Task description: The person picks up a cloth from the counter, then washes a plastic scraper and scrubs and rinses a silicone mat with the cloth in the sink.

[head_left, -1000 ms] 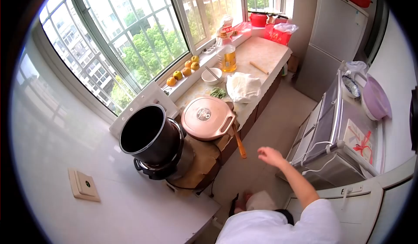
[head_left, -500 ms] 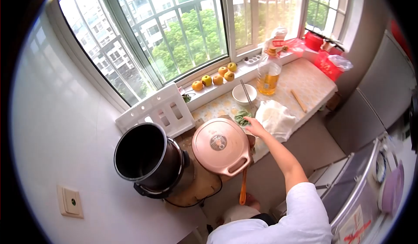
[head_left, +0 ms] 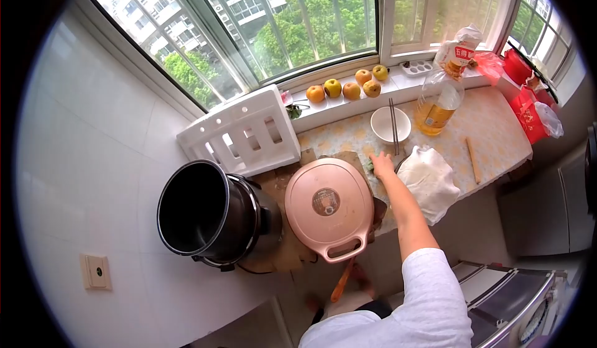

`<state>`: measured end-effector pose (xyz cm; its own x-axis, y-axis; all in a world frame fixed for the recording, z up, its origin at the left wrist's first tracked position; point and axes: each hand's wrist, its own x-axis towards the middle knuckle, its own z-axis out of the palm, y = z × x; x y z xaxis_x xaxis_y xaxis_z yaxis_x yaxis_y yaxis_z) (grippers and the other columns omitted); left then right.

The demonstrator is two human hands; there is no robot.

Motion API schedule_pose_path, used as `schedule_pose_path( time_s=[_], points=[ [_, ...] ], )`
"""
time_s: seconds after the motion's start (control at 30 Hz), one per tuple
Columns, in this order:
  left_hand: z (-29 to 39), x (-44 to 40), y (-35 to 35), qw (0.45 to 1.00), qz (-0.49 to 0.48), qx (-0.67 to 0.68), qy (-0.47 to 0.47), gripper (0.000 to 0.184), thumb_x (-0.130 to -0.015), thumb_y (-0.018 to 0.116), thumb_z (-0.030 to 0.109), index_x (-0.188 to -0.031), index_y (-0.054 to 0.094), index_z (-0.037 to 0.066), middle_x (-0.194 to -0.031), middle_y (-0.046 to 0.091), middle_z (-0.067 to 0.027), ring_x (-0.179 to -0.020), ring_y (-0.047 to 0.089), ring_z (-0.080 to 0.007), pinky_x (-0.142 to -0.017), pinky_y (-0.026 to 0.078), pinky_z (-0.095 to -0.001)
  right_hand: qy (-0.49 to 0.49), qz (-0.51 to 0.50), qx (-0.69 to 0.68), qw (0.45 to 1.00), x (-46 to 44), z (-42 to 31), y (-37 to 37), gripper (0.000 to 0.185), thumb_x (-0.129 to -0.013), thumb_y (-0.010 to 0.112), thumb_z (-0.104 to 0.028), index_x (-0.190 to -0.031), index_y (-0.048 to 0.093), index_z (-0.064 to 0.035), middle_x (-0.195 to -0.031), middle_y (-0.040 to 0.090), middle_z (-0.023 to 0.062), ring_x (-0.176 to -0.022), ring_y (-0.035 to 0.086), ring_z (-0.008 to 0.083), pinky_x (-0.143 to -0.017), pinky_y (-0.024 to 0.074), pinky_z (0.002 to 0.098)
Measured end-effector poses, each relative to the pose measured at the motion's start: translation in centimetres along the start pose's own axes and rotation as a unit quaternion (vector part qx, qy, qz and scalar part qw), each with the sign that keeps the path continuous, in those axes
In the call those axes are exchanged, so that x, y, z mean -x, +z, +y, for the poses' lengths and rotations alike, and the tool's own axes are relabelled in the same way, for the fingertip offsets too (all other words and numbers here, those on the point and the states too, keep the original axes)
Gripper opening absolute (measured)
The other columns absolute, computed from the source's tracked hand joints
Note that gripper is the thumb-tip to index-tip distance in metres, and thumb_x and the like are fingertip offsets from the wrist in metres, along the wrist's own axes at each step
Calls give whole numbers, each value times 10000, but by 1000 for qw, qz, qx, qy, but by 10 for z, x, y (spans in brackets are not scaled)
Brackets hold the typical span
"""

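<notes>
My right hand (head_left: 382,163) reaches onto the patterned counter, its fingers closed around a small green cloth (head_left: 371,164), most of which the hand hides. Just left of the hand sits a pink lidded pan (head_left: 329,208), its handle loop toward me. A white cloth (head_left: 429,183) lies right of my wrist, covering something. Beyond the hand stands a white bowl (head_left: 382,124) with chopsticks (head_left: 394,124) resting across it. My left hand is out of view.
A black inner pot (head_left: 194,208) rests tilted on a cooker at the left, before a white foam tray (head_left: 239,137). An oil bottle (head_left: 435,109) and rolling pin (head_left: 473,160) are on the counter. Fruit (head_left: 351,91) lines the sill. A wooden handle (head_left: 341,281) juts over the front edge.
My right hand has gone from over the floor to the counter and closed on the green cloth. The camera view has turned toward the right end of the window.
</notes>
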<state>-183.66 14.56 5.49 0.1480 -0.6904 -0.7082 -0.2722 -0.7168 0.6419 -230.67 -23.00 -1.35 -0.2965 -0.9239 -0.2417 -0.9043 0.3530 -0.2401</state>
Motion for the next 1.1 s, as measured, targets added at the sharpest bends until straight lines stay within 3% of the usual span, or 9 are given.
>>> schedule_pose_path(
  time_s=[0.43, 0.47, 0.5, 0.63, 0.77, 0.87, 0.9, 1.03, 1.1],
  points=[
    [-126, 6, -53, 999, -15, 24, -38, 217, -826, 607, 258, -826, 663, 48, -696, 632, -67, -630, 589, -172, -587, 469, -335, -127, 277, -170, 937, 142, -52, -149, 476, -779, 560, -38, -1236, 540, -168, -1046, 579, 114, -1013, 561, 276, -856, 476, 376],
    [-148, 9, -65, 998, -11, 28, -47, 218, -825, 607, 257, -822, 664, 47, -692, 632, -66, -626, 589, -171, -585, 469, -335, -124, 149, -427, 883, 175, -68, -169, 446, -819, 546, -46, -1252, 530, -152, -1074, 583, 84, -1002, 567, 212, -827, 482, 345],
    [-174, 15, -78, 998, -8, 31, -56, 218, -825, 607, 257, -819, 664, 47, -688, 632, -65, -622, 588, -170, -583, 468, -335, -115, 7, -647, 754, 204, -83, -180, 416, -859, 531, -55, -1267, 519, -137, -1102, 587, 54, -992, 573, 148, -799, 489, 314],
    [-292, 47, -149, 994, 26, 56, -89, 220, -821, 608, 255, -806, 667, 44, -671, 631, -62, -608, 586, -166, -574, 466, -335, -210, -172, -762, 588, 320, -155, -150, 457, -890, 541, -119, -1327, 435, -36, -1179, 574, 57, -1053, 569, 148, -892, 477, 306],
    [-433, 110, -224, 988, 107, 78, -79, 222, -818, 609, 253, -792, 670, 42, -655, 631, -59, -593, 584, -162, -565, 464, -334, -169, -445, -675, 564, 462, -287, -81, 472, -821, 625, -173, -1255, 487, -49, -1178, 581, 72, -1073, 578, 189, -903, 489, 341],
    [-548, 144, -264, 954, 223, -111, 166, 224, -816, 609, 252, -782, 673, 40, -642, 630, -57, -582, 582, -159, -559, 463, -334, -139, -644, -616, 433, 551, -383, -4, 545, -809, 621, -218, -1298, 449, -48, -1249, 542, 94, -1146, 539, 232, -976, 448, 379],
    [-547, 145, -268, 954, 215, 184, -96, 249, -831, 592, 271, -788, 667, 38, -648, 630, -66, -549, 557, -156, -524, 450, -329, -108, -677, -592, 423, 584, -413, 21, 548, -829, 597, -207, -1329, 425, -62, -1292, 516, 98, -1165, 528, 238, -995, 439, 387],
    [-574, 126, -291, 926, 289, 234, -71, 273, -849, 608, 248, -993, 651, 20, -782, 659, -81, -645, 630, -170, -541, 468, -283, -62, -865, -406, 290, 697, -521, 84, 556, -880, 576, -235, -1377, 371, -96, -1332, 486, 90, -1188, 512, 231, -1002, 432, 391],
    [-570, 122, -298, 908, 301, 278, -84, 279, -853, 608, 238, -1029, 642, 24, -816, 663, -85, -677, 643, -169, -553, 475, -279, -41, -885, -351, 304, 734, -559, 107, 564, -898, 569, -291, -1388, 364, -103, -1339, 487, 75, -1206, 496, 222, -1016, 410, 385]
  ],
)
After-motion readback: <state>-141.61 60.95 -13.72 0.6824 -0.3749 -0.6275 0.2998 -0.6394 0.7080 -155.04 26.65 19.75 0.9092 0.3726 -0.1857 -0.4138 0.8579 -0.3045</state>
